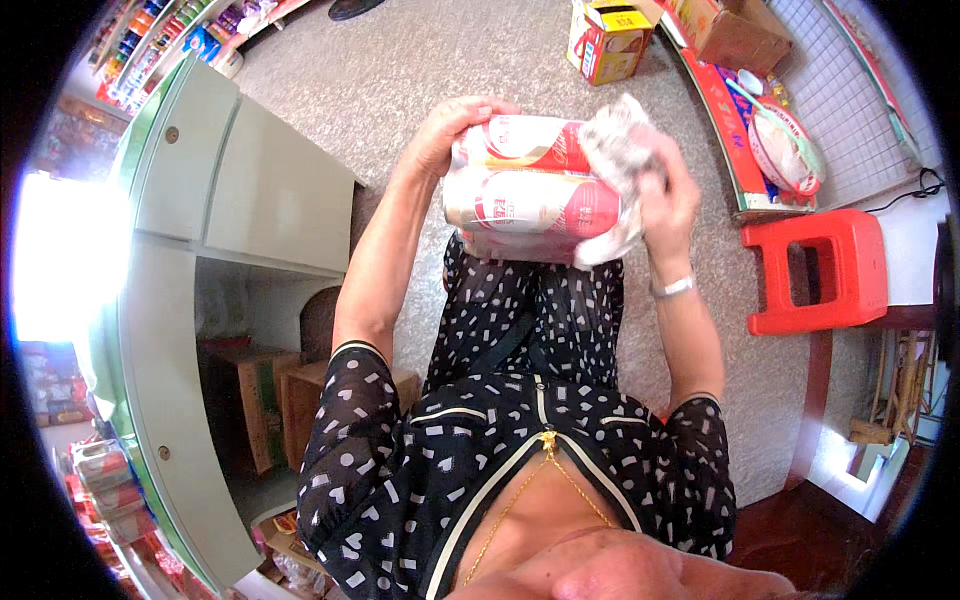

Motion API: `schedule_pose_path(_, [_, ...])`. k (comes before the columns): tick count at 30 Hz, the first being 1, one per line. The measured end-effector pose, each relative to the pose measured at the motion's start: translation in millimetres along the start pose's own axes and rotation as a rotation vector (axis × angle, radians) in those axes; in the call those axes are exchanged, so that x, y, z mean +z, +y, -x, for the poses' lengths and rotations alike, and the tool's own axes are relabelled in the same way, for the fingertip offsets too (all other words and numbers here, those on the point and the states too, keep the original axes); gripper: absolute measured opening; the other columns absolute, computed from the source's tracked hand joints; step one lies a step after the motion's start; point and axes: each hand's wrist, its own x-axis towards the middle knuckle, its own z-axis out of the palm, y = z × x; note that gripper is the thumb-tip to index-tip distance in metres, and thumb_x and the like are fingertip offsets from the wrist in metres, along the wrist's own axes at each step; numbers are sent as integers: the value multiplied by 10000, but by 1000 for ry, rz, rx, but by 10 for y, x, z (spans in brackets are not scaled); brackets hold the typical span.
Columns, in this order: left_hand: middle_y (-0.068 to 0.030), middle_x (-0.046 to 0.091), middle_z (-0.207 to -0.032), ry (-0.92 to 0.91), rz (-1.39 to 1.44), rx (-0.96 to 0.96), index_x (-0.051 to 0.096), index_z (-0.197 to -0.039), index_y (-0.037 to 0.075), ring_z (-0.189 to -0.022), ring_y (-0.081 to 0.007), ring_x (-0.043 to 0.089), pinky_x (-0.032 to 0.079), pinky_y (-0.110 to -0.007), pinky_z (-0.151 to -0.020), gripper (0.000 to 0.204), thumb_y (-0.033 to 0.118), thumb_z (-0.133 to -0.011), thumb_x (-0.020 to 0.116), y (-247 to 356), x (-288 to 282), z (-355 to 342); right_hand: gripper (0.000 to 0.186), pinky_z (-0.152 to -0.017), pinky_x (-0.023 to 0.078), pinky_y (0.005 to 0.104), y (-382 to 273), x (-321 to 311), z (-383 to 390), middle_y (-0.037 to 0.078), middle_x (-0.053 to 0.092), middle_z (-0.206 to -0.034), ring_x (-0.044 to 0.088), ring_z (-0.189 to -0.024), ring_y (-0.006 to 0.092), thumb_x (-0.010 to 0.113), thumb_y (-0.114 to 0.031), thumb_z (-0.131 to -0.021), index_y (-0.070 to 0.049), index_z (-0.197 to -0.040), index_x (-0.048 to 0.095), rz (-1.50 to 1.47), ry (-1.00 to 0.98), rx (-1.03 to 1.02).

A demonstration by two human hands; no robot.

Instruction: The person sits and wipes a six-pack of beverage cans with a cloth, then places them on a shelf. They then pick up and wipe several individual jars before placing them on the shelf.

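Red and white cans, bundled side by side in shiny clear wrap, lie on their sides between my hands, held up off the speckled grey floor and just beyond my patterned trousers. My left hand grasps the left end of the bundle, curled around its far corner. My right hand is closed on a crumpled whitish cloth — bunched against the right end of the cans and covering part of it. A pale band circles my right wrist.

Well off to my right stands a red plastic stool, near a low red-edged shelf that bears a round basin and an open cardboard box. Ahead, a yellow and red carton sits on the floor. On my left rises a pale green cabinet — brown boxes rest in its open compartment.
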Motion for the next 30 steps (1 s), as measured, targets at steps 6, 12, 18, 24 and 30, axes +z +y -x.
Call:
schedule_pose_path(6, [-194, 582, -1226, 187, -76, 92, 505, -1266, -16, -1133, -258, 564, 457, -378, -976, 577, 393, -866, 585, -62, 14, 111, 399, -950, 456, 302, 881, 451, -403, 117, 605, -1183, 591, -1072, 190, 554, -201, -908, 22, -1237, 524, -892, 57, 568])
schedule_pose_path(12, [-184, 411, -1410, 316, -419, 266, 280, -1442, 23, -1296, -260, 411, 332, -419, -1072, 1075, 660, -697, 721, -726, 216, 1172, 488, -917, 468, 298, 958, 514, -259, 103, 601, -1181, 596, -1060, 187, 583, -344, -904, -12, -1253, 503, -914, -67, 536])
schedule_pose_path(18, [-85, 633, -948, 643, -483, 42, 585, -1122, 19, -929, -186, 587, 469, -346, -858, 594, 554, -863, 568, -812, 420, 860, 435, -922, 476, 320, 857, 514, -263, 106, 628, -1149, 607, -1042, 199, 563, -357, -939, -8, -1198, 556, -935, 77, 567])
schedule_pose_path(24, [-139, 683, -1004, 289, -643, -41, 626, -1145, 39, -963, -202, 638, 488, -350, -871, 513, 481, -939, 468, -125, 186, 374, 476, -977, 477, 396, 373, 391, 50, 122, 595, -1249, 579, -1137, 252, 463, -403, -962, -38, -1260, 530, -892, 329, 795])
schedule_pose_path(30, [-180, 683, -1045, -24, -705, -254, 650, -1193, 80, -1027, -292, 630, 464, -369, -927, 708, 678, -853, 482, 85, 284, -80, 491, -990, 472, 421, 251, 295, 599, 122, 565, -1297, 556, -1175, 267, 449, -411, -937, -70, -1282, 525, -834, 551, 897])
